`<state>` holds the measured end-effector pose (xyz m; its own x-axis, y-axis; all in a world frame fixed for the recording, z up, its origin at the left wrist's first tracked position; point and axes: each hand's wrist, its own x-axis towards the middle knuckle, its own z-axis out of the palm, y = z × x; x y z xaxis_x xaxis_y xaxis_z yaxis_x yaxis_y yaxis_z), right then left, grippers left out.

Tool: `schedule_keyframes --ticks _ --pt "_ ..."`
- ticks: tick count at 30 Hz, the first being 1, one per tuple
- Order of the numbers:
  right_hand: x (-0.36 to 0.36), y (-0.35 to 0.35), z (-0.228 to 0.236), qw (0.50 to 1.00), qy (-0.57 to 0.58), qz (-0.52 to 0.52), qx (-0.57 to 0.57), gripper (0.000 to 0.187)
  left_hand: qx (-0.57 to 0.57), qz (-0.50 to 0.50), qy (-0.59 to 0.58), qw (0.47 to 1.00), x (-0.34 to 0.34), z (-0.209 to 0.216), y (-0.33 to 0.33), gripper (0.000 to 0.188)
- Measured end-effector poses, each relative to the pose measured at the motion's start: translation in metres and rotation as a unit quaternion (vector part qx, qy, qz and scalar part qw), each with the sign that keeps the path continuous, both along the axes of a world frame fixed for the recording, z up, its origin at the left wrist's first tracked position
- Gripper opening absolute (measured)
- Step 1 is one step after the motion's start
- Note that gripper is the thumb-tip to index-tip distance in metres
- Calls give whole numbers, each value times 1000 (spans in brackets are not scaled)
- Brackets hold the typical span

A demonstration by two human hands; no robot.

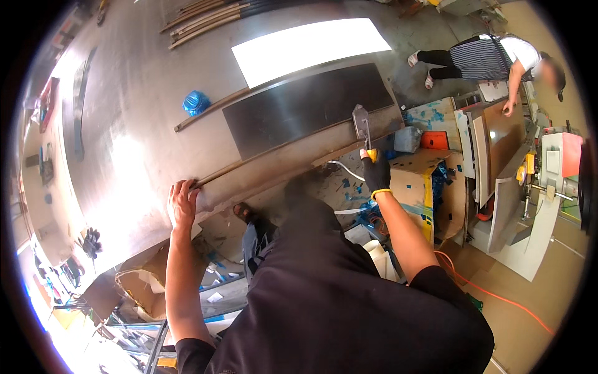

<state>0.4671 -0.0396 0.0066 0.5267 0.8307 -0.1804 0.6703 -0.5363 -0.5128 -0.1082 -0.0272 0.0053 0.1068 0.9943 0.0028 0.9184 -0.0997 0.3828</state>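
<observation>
My left hand (182,204), bare, is at the near edge of the metal-topped table (143,112), its fingers closed about the end of a thin wooden strip (227,169). That strip runs along the near side of a dark rectangular panel (305,109) lying on the table. My right hand (375,169), in a black glove with a yellow band at the wrist, grips a hand tool (361,124) with a yellow handle and a flat metal head. The tool's head lies over the table's near edge, by the panel's right end. Its exact kind is unclear.
Beyond the panel lies a bright white sheet (311,50). A blue-wrapped roll (196,103) and wooden rods (205,22) are on the table. At right are a cardboard box (408,184), an orange cable (492,299) and another person (486,59) beside upright panels (501,137).
</observation>
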Motion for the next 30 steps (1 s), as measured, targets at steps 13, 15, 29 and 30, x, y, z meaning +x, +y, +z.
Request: schedule_keyframes --ticks 13,15,29,30 --pt "-212 10 9 921 137 336 -142 45 18 -7 8 1000 4 -5 11 23" --pt "-200 18 24 924 158 321 -134 39 12 -2 8 1000 5 -3 10 23" --pt "189 74 13 998 29 -62 -18 46 -11 16 -8 1000 1 2 4 30" --pt "188 65 2 998 35 -54 19 45 -5 12 -12 1000 4 4 5 31"
